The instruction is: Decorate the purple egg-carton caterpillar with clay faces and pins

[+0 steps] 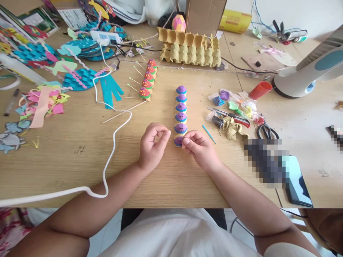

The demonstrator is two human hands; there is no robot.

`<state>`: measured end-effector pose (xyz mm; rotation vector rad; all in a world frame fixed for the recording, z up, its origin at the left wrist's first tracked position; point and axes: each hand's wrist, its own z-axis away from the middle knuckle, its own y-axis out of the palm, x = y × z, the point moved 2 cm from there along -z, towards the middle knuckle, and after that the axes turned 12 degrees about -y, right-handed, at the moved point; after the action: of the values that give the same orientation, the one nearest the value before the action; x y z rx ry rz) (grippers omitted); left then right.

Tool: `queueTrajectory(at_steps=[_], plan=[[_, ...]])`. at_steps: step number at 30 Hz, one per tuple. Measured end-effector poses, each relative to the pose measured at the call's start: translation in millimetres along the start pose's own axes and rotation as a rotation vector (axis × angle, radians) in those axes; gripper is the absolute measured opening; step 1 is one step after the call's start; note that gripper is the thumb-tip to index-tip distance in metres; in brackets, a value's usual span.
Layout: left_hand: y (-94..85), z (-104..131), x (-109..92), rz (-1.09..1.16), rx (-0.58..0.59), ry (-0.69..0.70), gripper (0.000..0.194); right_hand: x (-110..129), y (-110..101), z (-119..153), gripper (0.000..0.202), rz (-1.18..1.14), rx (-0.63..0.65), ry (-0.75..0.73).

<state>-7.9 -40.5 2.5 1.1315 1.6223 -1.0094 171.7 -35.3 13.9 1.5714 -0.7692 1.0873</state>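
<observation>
Purple-and-blue strip of six egg-carton domes [181, 117] lay at the centre of the frame

It ran lengthwise up the pale wooden surface [171, 185], its nearest dome under the fingertips of the bare right hand [201, 149]. That grip was narrow, thumb and forefinger pinched together; whether anything tiny sat between them, I could not tell. Just left of the dome, the bare left hand [152, 146] also had thumb and forefinger drawn together, its contents unclear. A thin blue stick [208, 134] lay right of the strip. Black-handled scissors [264, 126] and a red-and-black cutter [233, 118] lay right of centre. Toward the upper centre stood a red-and-green domed strip with yellow smiling faces [147, 84].
</observation>
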Motion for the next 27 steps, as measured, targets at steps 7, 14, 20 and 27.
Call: queueTrajectory(at_steps=[7,14,20,27], plan=[[-1.7,-1.0,1.8,-0.067,-0.05,-0.066,0.02,-1.7,-2.6,0.6,0.035,0.021,-0.021,0.017],[2.2,2.3,-8.8,-0.086,0.095,0.089,0.008,0.2,-2.2,2.1,0.035,0.046,0.005,0.033],[5.0,3.7,-23.0,-0.153,0.24,0.214,0.011,-2.6,-0.6,0.0,0.033,0.012,0.044,0.005],[3.5,1.9,-19.9,-0.137,0.19,0.167,0.008,-0.7,-0.7,1.3,0.037,0.07,0.039,0.032]])
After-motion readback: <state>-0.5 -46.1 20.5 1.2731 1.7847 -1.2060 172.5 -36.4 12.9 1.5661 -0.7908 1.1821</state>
